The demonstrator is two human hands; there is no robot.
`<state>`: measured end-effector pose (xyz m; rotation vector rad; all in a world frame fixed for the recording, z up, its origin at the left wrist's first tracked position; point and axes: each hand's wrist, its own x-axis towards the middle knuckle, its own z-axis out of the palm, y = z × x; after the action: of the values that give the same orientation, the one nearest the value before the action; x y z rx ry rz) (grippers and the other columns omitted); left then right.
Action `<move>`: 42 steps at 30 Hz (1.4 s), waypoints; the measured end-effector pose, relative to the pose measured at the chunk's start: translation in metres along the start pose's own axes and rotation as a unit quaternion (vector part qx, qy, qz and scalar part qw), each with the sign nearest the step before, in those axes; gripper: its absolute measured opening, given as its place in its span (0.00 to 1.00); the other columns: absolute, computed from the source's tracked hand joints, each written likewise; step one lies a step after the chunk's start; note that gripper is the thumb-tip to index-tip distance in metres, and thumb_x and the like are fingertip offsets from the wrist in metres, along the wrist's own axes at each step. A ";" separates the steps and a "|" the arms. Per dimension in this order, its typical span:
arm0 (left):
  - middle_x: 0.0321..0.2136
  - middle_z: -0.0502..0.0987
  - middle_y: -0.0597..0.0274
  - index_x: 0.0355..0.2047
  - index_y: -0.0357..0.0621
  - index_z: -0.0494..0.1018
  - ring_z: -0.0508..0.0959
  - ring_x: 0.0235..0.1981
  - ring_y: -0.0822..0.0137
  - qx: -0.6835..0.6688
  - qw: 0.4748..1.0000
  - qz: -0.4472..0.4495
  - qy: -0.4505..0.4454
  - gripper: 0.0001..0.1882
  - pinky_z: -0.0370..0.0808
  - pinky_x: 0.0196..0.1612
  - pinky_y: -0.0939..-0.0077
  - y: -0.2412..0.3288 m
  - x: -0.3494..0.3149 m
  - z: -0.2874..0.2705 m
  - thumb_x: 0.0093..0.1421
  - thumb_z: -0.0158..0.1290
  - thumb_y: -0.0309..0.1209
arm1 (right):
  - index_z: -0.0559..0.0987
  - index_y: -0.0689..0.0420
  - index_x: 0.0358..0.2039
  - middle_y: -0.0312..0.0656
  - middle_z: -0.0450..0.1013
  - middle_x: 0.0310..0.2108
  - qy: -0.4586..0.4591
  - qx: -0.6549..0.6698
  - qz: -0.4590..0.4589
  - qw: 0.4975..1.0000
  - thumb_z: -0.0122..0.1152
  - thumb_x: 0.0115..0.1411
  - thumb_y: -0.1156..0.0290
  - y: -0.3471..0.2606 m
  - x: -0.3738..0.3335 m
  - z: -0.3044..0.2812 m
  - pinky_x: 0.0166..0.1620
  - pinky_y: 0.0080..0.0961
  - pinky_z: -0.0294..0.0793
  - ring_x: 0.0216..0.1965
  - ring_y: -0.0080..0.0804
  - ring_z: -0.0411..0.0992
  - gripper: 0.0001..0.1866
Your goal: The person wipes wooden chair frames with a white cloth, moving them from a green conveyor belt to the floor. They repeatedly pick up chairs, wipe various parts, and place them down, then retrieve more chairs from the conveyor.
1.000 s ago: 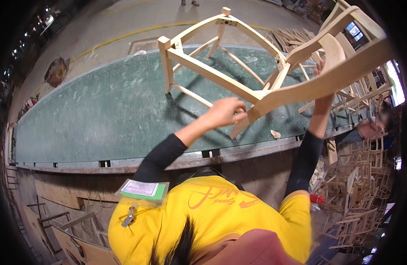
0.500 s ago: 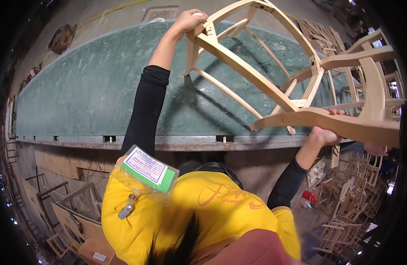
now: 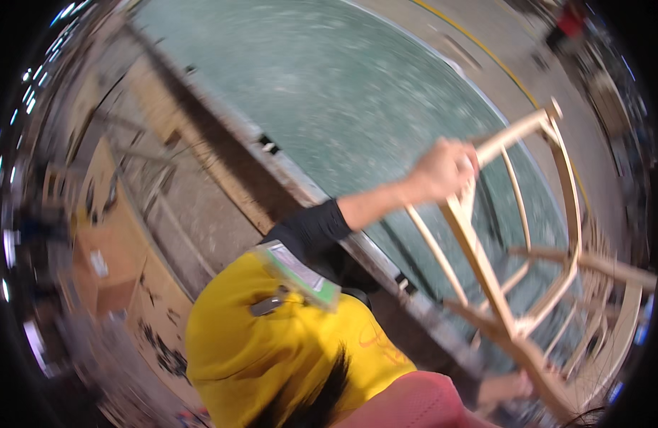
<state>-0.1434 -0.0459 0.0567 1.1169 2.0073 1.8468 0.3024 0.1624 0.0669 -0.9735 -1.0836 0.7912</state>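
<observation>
A bare wooden chair frame [image 3: 484,271] without a seat panel stands tilted over the green-topped workbench [image 3: 300,78]. My left hand [image 3: 443,170] is closed round the near front corner of its seat frame, where a front leg meets the rails. Lower right, my right hand [image 3: 511,387] grips the chair's back post, partly hidden behind the wood and smeared by motion. Thin round stretchers run between the legs under the seat rails.
The bench's metal edge [image 3: 318,192] runs diagonally past my body. Left of it lie wooden boards and a brown cardboard box [image 3: 111,267]. More wooden pieces [image 3: 596,314] are piled beyond the chair at right. A person in red [image 3: 570,21] is far off at upper right.
My view has swung round to the left, so bench and chair appear turned and shifted rightward. Both hands keep hold of the chair frame.
</observation>
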 end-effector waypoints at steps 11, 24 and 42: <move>0.31 0.74 0.55 0.32 0.44 0.73 0.73 0.39 0.54 -0.021 0.991 -0.046 0.125 0.08 0.70 0.44 0.64 0.038 -0.069 -0.006 0.55 0.53 0.34 | 0.72 0.58 0.52 0.45 0.73 0.32 -0.250 -0.052 0.025 0.967 0.44 0.63 0.62 0.005 -0.139 0.107 0.35 0.31 0.72 0.30 0.34 0.71 0.20; 0.43 0.76 0.43 0.41 0.42 0.75 0.75 0.48 0.45 0.187 0.732 -0.541 0.368 0.17 0.72 0.50 0.53 -0.130 -0.501 -0.007 0.56 0.46 0.37 | 0.72 0.58 0.53 0.44 0.73 0.31 -0.520 0.065 0.013 0.852 0.45 0.64 0.64 0.000 -0.157 0.078 0.35 0.30 0.71 0.29 0.32 0.70 0.19; 0.34 0.79 0.45 0.34 0.40 0.79 0.80 0.37 0.49 0.112 0.572 -0.730 0.358 0.14 0.76 0.38 0.60 -0.018 -0.809 0.136 0.51 0.51 0.34 | 0.73 0.58 0.53 0.42 0.74 0.30 -0.602 0.146 -0.056 0.783 0.45 0.66 0.68 -0.055 -0.173 0.010 0.34 0.29 0.70 0.29 0.29 0.69 0.18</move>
<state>0.4948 -0.4515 -0.2617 -1.3543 2.1159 0.9519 0.2463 -0.0104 0.0593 -0.0053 -1.9873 1.4926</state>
